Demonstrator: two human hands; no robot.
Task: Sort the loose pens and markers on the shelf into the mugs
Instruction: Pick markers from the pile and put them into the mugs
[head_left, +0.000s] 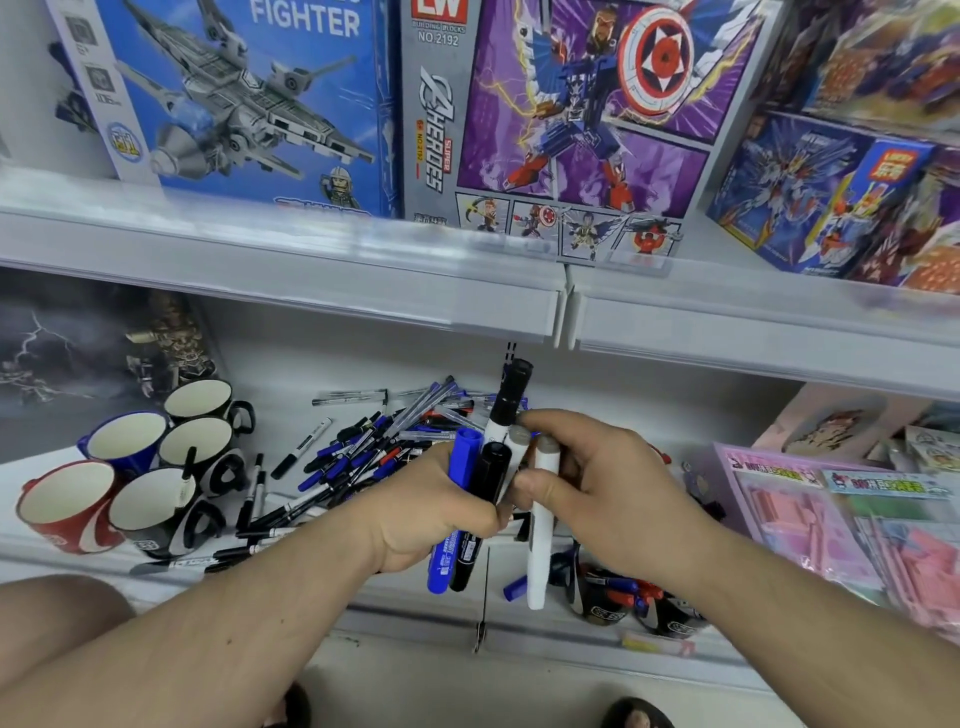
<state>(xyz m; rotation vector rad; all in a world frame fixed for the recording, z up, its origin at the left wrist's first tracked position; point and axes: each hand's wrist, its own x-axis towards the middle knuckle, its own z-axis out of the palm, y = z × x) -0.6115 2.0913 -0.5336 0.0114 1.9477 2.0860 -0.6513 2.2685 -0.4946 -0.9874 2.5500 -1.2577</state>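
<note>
The left hand (426, 512) is curled round two thick markers held side by side, a blue marker (457, 514) and a black marker (485, 499), whose caps stick up above the knuckles and whose barrels hang down below the palm. The right hand (597, 483) meets it from the other side, its fingers pinching a white marker (540, 540) that hangs below the thumb; a black-capped white marker (506, 402) rises above the right fingertips, and which fingers hold it cannot be told. Just behind both sets of fingers lies the heap of loose pens (374, 441), blue, black and a few red, spread over the white shelf (322, 358). Well to the left of the left fingers stands a cluster of mugs: a red mug (67, 512), a blue mug (122, 439) and three black mugs, the nearest black mug (156, 512) with one pen in it. Below the right wrist, dark mugs (605, 597) at the shelf's front edge hold red and blue pens. Toy boxes (561, 114) stand on the shelf above.
</note>
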